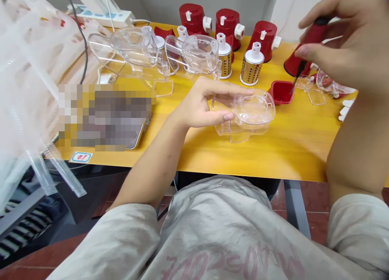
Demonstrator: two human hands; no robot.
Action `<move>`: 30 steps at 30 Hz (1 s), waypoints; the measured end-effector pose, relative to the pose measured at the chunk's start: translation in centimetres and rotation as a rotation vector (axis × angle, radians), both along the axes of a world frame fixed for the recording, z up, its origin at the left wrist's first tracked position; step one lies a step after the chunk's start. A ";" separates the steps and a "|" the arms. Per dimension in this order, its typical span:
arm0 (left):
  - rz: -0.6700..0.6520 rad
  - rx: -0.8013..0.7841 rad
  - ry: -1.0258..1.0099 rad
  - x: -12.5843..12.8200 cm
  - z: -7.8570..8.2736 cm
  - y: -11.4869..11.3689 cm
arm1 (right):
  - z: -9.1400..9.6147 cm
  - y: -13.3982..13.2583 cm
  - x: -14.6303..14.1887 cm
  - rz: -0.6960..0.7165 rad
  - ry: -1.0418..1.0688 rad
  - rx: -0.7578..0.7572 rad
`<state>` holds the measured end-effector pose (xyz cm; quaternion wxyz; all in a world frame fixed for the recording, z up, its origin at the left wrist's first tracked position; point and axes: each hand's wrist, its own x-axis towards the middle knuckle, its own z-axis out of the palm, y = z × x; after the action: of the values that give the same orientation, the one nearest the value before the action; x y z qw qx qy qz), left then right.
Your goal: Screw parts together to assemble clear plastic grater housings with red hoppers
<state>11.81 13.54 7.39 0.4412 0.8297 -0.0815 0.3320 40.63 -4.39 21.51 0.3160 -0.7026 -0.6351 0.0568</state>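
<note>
My left hand [202, 103] grips a clear plastic housing [253, 107] on the yellow table, thumb at its near side and fingers over the far side. Raised at the upper right, my right hand [343, 41] is closed around a screwdriver [317, 30] with a red and black handle. The screwdriver's dark shaft slants down, and its tip appears at or inside a small red dish [282, 92]. Motion blurs this hand a little. What lies inside the dish is too small to make out.
Behind stand metal grater drums [252, 67] with white tops and several red bases [263, 39]. Two more clear housings [200, 55] are at the left. Clear parts [316, 95] lie right of the dish. A power strip [106, 16] and plastic bags [27, 61] occupy the left.
</note>
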 end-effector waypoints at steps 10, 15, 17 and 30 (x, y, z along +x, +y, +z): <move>0.004 0.020 -0.008 0.0 0.1 -0.1 | -3.3 3.5 2.0 0.080 -0.044 -0.244; -0.006 0.027 -0.019 0.0 0.2 -0.3 | -2.4 2.8 1.5 0.063 -0.051 -0.213; 0.003 0.044 -0.015 0.0 0.2 -0.3 | -2.0 2.4 1.4 0.044 -0.043 -0.192; 0.045 0.080 0.007 0.0 0.1 0.0 | -3.0 2.8 2.4 0.066 -0.008 -0.211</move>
<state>11.82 13.50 7.50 0.4004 0.8495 -0.0745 0.3354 42.99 -1.62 18.48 0.2356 -0.7107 -0.6498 0.1310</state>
